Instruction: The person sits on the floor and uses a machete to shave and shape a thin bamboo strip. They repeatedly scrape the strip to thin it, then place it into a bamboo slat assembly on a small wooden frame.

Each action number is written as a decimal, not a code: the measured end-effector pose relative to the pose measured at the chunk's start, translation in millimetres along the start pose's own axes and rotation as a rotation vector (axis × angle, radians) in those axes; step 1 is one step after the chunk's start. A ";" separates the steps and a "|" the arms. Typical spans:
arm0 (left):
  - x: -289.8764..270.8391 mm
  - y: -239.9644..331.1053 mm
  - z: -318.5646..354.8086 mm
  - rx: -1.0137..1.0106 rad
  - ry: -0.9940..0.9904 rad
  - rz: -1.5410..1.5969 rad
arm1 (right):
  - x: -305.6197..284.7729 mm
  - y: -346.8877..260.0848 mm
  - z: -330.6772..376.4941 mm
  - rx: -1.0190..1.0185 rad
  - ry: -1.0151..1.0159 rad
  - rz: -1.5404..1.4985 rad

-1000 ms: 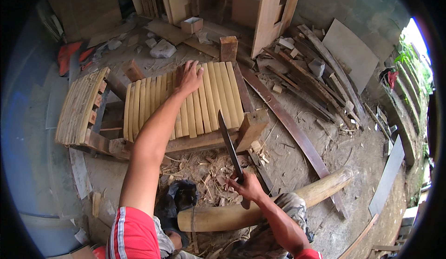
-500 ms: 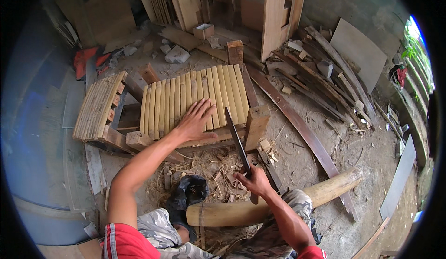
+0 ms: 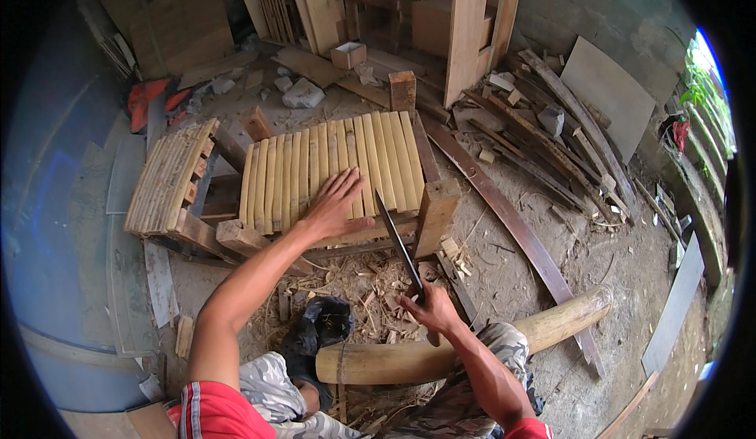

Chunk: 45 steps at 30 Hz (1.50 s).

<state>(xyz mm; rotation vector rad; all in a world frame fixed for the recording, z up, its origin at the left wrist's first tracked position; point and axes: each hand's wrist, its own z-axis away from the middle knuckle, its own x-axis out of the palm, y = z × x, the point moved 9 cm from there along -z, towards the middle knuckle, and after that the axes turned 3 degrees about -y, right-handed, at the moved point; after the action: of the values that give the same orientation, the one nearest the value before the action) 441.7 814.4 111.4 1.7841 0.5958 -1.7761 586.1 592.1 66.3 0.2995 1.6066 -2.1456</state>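
Observation:
A low wooden chair frame stands before me, its seat covered with a row of yellow bamboo slats (image 3: 303,167). My left hand (image 3: 336,203) lies flat across the slats near their front ends, fingers stretched out and holding nothing. In my right hand (image 3: 433,309) is a long dark-bladed machete (image 3: 398,238), its handle gripped in my closed fingers. The blade slants up and to the left, its tip close to the slats' front edge, right of my left hand. Whether the tip touches the wood, I cannot tell. A thick bamboo pole (image 3: 386,363) lies across my lap area.
The slatted backrest (image 3: 167,175) juts out left of the seat. A wooden post (image 3: 435,214) rises at its near right corner. Scrap timber (image 3: 543,136) is heaped at the right, beside a long brown plank (image 3: 512,222). Shavings (image 3: 366,289) litter the floor.
The machete's tip has dipped and shifted slightly left, toward my left hand. My left hand rests in nearly the same place on the slats.

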 end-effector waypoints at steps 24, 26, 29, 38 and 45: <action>-23.5 94.7 -89.7 0.472 -0.062 0.049 | -57.7 19.3 18.5 -0.257 0.352 -0.559; -20.5 108.4 -79.4 0.523 -0.056 -0.022 | -65.6 29.5 16.8 -0.197 0.392 -0.623; -19.5 113.4 -74.3 0.517 -0.106 -0.062 | -70.8 29.6 15.5 -0.167 0.411 -0.648; -12.4 106.6 -73.1 0.553 0.015 0.020 | -68.3 33.0 11.9 -0.129 0.393 -0.646; -6.1 103.1 -76.8 0.498 -0.090 -0.072 | -67.8 34.3 9.8 -0.092 0.397 -0.610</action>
<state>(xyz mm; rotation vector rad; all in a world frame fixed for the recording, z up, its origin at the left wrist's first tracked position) 567.0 787.7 123.1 2.0008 0.1878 -2.1813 662.6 589.6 68.7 0.2355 2.2443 -2.5556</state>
